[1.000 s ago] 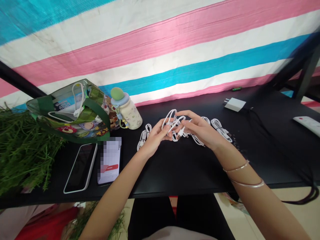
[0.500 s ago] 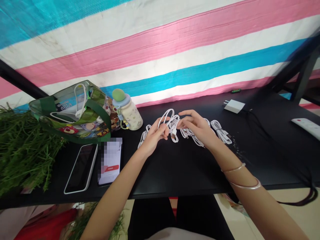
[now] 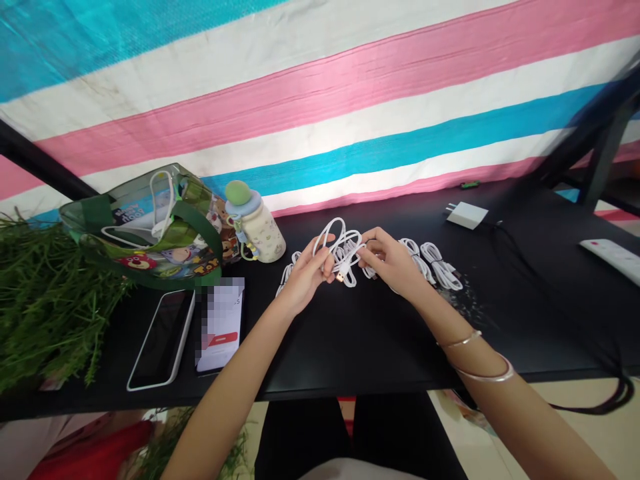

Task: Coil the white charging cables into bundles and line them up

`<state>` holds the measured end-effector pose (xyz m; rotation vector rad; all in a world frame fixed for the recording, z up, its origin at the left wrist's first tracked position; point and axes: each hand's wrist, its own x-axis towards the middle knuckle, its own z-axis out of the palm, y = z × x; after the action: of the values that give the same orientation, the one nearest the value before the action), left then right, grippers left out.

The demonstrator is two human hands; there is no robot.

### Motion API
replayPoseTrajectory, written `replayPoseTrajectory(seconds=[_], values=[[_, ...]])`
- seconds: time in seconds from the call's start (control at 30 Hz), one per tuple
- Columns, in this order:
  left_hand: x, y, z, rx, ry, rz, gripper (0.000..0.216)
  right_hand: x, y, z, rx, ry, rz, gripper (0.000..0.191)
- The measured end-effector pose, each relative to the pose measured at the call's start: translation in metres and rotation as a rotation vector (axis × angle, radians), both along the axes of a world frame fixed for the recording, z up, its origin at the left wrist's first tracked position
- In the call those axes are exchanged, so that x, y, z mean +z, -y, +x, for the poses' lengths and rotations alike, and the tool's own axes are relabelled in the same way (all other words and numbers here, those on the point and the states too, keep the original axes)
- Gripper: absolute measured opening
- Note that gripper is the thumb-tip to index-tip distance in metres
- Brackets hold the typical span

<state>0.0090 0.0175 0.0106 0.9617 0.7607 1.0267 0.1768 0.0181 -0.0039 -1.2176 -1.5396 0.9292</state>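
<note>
A looped white USB cable (image 3: 341,228) is held above the black table by my left hand (image 3: 307,275), its thumb pressed onto the strands. The cable's metal USB plug (image 3: 341,276) hangs between my hands. On the other side, my right hand (image 3: 387,260) pinches the edge of the same loops with thumb and forefinger. Several coiled white cables lie on the table behind and beside my hands. One bundle (image 3: 441,267) is right of my right hand, and another (image 3: 286,275) is partly hidden behind my left hand.
At the left stand a green clear bag (image 3: 145,233), a cream tumbler (image 3: 257,227) and leafy greenery (image 3: 55,307). Two phones, one white-edged (image 3: 163,340) and one lit (image 3: 220,327), lie in front. A white charger (image 3: 467,215), black cord (image 3: 530,260) and white remote (image 3: 613,260) lie right.
My right hand's fingers have closed from a spread pose onto the cable loops. The USB plug now shows between my hands. My left hand stays almost in place.
</note>
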Motion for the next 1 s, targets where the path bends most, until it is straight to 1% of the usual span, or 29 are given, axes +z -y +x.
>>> replayPoseTrajectory(seconds=[0.27,0.47,0.6,0.67,0.77,0.87,1.0], values=[[-0.0012,-0.0020,0.0000,0.013,0.005,-0.002,0.016,0.0064,0.0024,-0.0034,-0.073,-0.084,0.021,0.029],[-0.0019,-0.0026,0.0000,0.065,-0.019,-0.025,0.016,0.0062,0.0036,-0.0046,-0.061,-0.086,0.043,0.026],[-0.0026,0.0000,0.0005,0.010,-0.058,0.017,0.021,0.0047,0.0036,-0.0049,-0.062,-0.077,0.037,0.027],[-0.0023,0.0018,0.0005,-0.039,-0.099,0.054,0.023,0.0040,0.0033,-0.0044,-0.073,-0.036,0.056,0.026],[-0.0011,0.0035,0.0001,-0.093,-0.164,0.095,0.024,0.0036,0.0028,-0.0034,-0.123,0.089,0.111,0.017],[-0.0005,0.0035,-0.0007,-0.101,-0.208,0.116,0.025,0.0040,0.0026,-0.0027,-0.180,0.185,0.150,0.012],[-0.0012,0.0031,-0.0010,-0.105,-0.226,0.192,0.032,0.0040,0.0023,-0.0017,-0.212,0.236,0.199,0.007]])
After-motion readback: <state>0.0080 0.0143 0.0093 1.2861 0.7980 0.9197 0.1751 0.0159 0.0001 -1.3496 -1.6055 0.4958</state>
